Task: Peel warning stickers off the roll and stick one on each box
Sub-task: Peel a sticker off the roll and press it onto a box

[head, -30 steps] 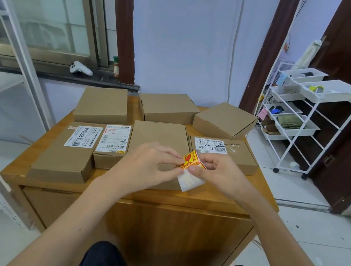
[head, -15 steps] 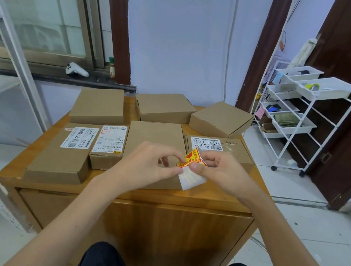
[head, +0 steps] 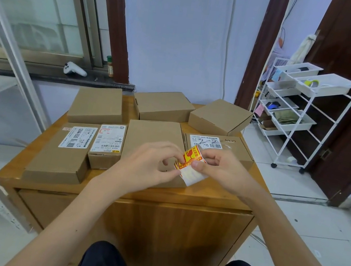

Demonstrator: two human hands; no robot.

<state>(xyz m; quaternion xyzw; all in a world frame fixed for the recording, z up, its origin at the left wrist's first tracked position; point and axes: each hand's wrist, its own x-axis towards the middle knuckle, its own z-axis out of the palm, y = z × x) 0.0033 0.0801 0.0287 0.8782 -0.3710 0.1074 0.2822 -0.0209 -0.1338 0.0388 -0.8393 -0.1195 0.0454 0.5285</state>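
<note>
Table (head: 216,201), wood, carries seven cardboard boxes that fill most of its top; a bare strip runs along the near edge. Back-right box (head: 219,116) sits skewed, one corner past the table's right edge. Front-right box (head: 234,149) bears a white label reading "12V4A 48W", pen scrawl across it. Front-left box (head: 59,156) bears a label reading "12V4A-5525". Left hand (head: 151,165) and right hand (head: 224,168) meet over the middle front box (head: 151,138), both pinching the yellow-and-red warning sticker (head: 190,157) and its white backing (head: 193,176).
</note>
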